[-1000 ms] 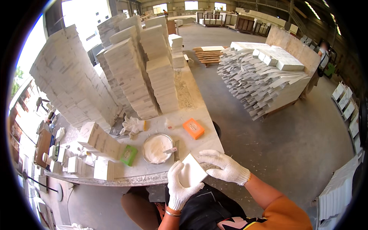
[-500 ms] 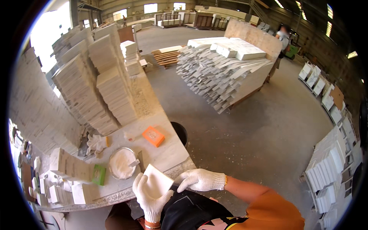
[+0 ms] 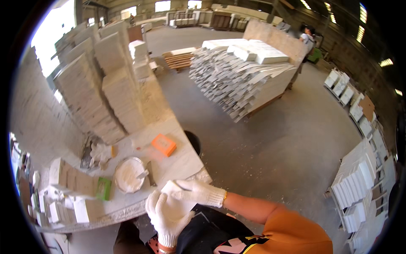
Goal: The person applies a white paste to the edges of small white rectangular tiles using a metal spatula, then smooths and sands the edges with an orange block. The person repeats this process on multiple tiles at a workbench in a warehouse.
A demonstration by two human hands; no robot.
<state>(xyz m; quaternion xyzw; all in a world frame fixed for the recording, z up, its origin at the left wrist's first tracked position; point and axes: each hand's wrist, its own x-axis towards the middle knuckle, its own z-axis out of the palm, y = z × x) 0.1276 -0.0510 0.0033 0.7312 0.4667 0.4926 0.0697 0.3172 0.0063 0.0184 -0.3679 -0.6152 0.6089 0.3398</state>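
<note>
Pale stone stacks point(image 3: 86, 97) crowd the far left of the table point(image 3: 179, 158), tall and uneven. In front of them, a white block point(image 3: 69, 178), its right end by a green box point(image 3: 103, 189); any print on that is too small to read. Loose white glove point(image 3: 100, 153) lying behind. Next, round metal bowl point(image 3: 115, 175) with white material in it, scraper-like tool point(image 3: 151, 173) at its right side. Orange box point(image 3: 164, 145) further back, lettering on top, blurred.

Left hand point(image 3: 165, 218), white knit glove, just off the table's near edge: fingers up, half curled, thumb out to the right, gripping a white tile point(image 3: 179, 207). Tile sits tilted in that palm, between the two hands, over the person's lap. Right hand point(image 3: 196, 191), gloved too, comes across from the right, fingers extended and nearly flat over the tile's upper part; fingertips hard to make out, firm contact can't be confirmed.

Beyond, right: strip stack point(image 3: 237, 80), another person point(image 3: 308, 40) behind it, white slabs point(image 3: 355, 169) at far right.
</note>
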